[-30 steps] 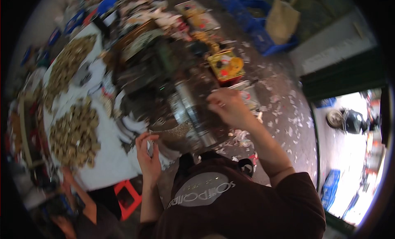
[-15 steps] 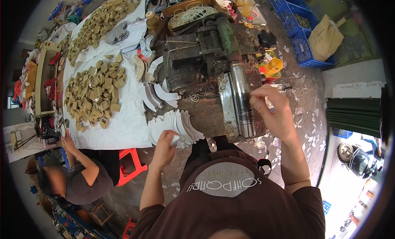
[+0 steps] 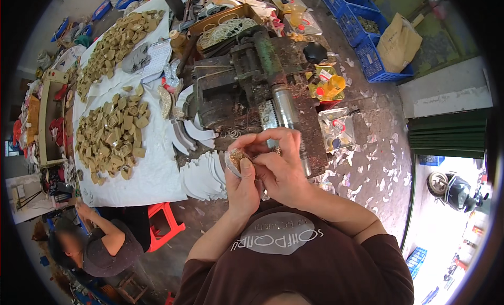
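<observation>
Gold-glitter curved piece [image 3: 237, 159], one, grey-edged, held before the chest, above the near edge of the machine bench. Left hand [image 3: 244, 188], one: thumb and fingers pinched on the piece. Right hand [image 3: 286, 173], one: fingers bunched close at the piece's right side; whether they grip it cannot be told. Change: half a second ago the hands were well apart, left by the white strips, right at the steel cylinder; now they meet, so both seem given to this single piece, the machine left alone. Outward: white crescent strips [image 3: 202, 176], one stack, overlapped beyond counting; steel cylinder [image 3: 285, 108], one; dark machine [image 3: 215, 95], one; tan blocks [image 3: 113, 137], two heaps, too many to number; black knob [image 3: 315, 53], one; red stool [image 3: 164, 226], one beside the table; seated co-worker [image 3: 113, 247], one.
</observation>
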`<action>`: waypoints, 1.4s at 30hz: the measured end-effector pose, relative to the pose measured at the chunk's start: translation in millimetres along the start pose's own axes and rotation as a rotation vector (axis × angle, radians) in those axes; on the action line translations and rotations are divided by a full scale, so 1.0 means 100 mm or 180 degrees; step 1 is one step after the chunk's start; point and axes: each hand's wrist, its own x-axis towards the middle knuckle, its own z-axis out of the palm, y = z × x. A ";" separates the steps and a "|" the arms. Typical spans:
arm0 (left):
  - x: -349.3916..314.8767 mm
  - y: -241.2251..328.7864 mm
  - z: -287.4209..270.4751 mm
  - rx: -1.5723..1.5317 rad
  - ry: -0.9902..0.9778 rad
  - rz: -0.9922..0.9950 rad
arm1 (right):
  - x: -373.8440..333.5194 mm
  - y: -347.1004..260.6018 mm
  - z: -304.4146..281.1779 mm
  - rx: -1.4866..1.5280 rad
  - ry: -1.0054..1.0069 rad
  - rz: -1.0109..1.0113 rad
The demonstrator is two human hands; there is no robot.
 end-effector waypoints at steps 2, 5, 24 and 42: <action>-0.01 -0.09 -0.06 0.0549 0.0228 0.0149 | 0.03 0.07 -0.14 0.0244 -0.0398 0.0050; 0.04 0.04 -0.15 0.1840 0.0737 -0.0340 | 0.10 0.27 -0.44 0.0365 -0.0068 0.0363; -0.02 0.14 -0.69 0.3453 -0.0178 0.0428 | 0.43 0.07 -0.94 0.0971 -0.0859 0.0695; -0.33 -0.04 -1.43 0.2954 -0.0062 -0.0732 | 0.82 -1.59 -0.41 0.2823 -0.1376 0.0196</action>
